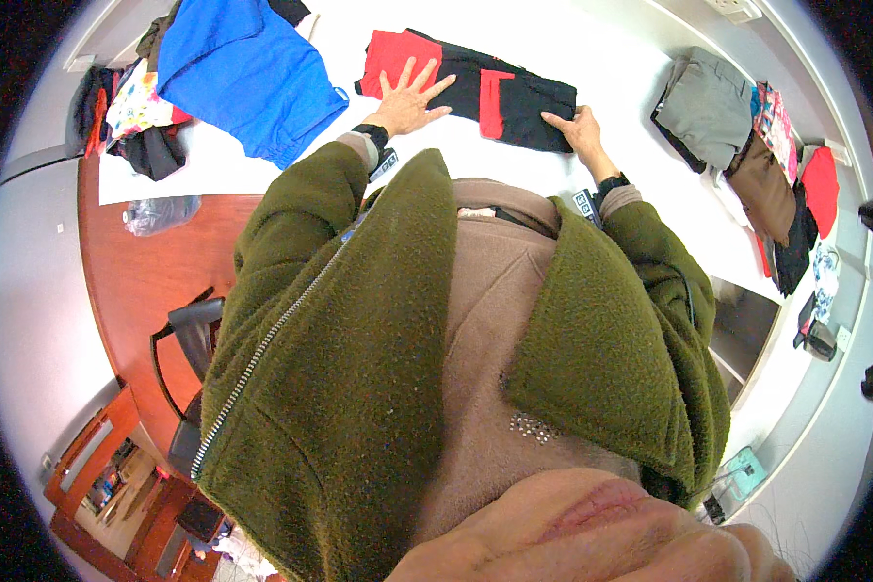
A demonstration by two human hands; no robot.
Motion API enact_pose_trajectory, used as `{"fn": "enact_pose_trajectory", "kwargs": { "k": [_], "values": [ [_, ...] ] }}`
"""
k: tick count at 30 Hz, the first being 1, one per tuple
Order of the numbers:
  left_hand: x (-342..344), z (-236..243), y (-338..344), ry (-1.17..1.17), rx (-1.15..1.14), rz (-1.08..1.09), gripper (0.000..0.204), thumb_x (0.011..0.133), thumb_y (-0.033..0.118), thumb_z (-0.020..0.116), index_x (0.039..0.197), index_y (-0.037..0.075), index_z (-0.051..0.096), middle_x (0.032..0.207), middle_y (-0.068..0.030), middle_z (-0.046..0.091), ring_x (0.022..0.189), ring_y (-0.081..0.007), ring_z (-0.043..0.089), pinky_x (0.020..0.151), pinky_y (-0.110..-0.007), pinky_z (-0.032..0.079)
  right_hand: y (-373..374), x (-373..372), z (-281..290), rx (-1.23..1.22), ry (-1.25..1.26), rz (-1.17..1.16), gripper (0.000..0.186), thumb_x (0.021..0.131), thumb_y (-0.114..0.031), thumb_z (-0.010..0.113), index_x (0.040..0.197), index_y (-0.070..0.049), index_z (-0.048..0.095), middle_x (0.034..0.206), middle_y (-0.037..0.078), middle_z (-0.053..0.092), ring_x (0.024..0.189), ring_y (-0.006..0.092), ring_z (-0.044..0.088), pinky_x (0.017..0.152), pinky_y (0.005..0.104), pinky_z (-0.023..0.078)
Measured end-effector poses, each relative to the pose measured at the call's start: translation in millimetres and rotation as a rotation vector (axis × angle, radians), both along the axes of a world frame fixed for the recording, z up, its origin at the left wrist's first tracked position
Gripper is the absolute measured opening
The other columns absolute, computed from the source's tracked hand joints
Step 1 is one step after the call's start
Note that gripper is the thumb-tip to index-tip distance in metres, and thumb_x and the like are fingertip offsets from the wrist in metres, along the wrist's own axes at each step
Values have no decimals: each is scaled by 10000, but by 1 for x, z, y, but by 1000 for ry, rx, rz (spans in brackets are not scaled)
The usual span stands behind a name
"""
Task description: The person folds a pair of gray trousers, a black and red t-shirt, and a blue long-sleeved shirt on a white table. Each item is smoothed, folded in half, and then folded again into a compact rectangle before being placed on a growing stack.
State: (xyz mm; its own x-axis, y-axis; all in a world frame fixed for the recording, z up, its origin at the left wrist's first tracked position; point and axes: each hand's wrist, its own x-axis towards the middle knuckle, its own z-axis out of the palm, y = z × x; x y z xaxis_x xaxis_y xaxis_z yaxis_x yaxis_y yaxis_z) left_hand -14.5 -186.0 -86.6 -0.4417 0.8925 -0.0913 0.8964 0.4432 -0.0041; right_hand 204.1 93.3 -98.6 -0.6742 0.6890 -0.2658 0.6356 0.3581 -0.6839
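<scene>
A folded black-and-red garment [456,89] lies flat on the white table [640,29], a red strip crossing its black part. My left hand [407,102] rests on its red end, fingers spread and nothing held. At the opposite end, my right hand [580,131] has the black edge between its thumb and fingers; the fingertips are partly hidden. Dark bands circle both wrists. Left of my left hand is a large blue garment [247,78], loosely laid.
Patterned and dark clothes [136,107] are heaped at the far left. On the right are a folded grey garment [708,102], a brown garment [764,189] and a red one [821,189]. A clear plastic bag [160,215] and a black chair [194,335] are at lower left.
</scene>
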Motion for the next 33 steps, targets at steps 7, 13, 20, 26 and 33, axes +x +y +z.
{"fn": "enact_pose_trajectory", "kwargs": {
  "k": [7,13,20,26,33],
  "values": [
    [23,12,4,-48,-60,-58,660,897,684,325,1480,410,182,1575,-50,124,1434,-367,101,1017,-751,129,14,26,2,-575,314,-174,386,775,-214,753,1045,42,651,909,113,692,802,198,659,752,331,522],
    [38,7,20,-91,116,-312,635,901,606,434,1465,358,280,1552,-17,221,1404,-285,235,970,-715,256,74,90,11,-252,181,-402,491,799,-309,721,1092,74,625,1057,176,655,952,236,619,851,341,465],
    [32,-4,13,-45,77,-243,657,911,665,326,1482,356,226,1579,-18,110,1455,-261,76,1035,-740,131,89,102,35,-433,109,-463,467,842,-339,678,1055,74,628,1057,158,637,949,229,587,827,346,457],
    [31,-12,13,-106,184,-249,707,894,625,430,1492,307,224,1576,-27,133,1449,-280,113,1024,-741,144,55,49,119,-125,43,-126,429,814,-331,680,1028,40,655,828,111,683,685,175,622,620,292,486],
    [31,-16,13,-169,234,-243,824,874,636,465,1497,164,204,1569,-68,143,1449,-266,118,1056,-706,112,-50,-61,128,367,82,351,398,792,-371,646,1005,-36,675,833,185,691,820,328,684,734,401,538]
  ]
}}
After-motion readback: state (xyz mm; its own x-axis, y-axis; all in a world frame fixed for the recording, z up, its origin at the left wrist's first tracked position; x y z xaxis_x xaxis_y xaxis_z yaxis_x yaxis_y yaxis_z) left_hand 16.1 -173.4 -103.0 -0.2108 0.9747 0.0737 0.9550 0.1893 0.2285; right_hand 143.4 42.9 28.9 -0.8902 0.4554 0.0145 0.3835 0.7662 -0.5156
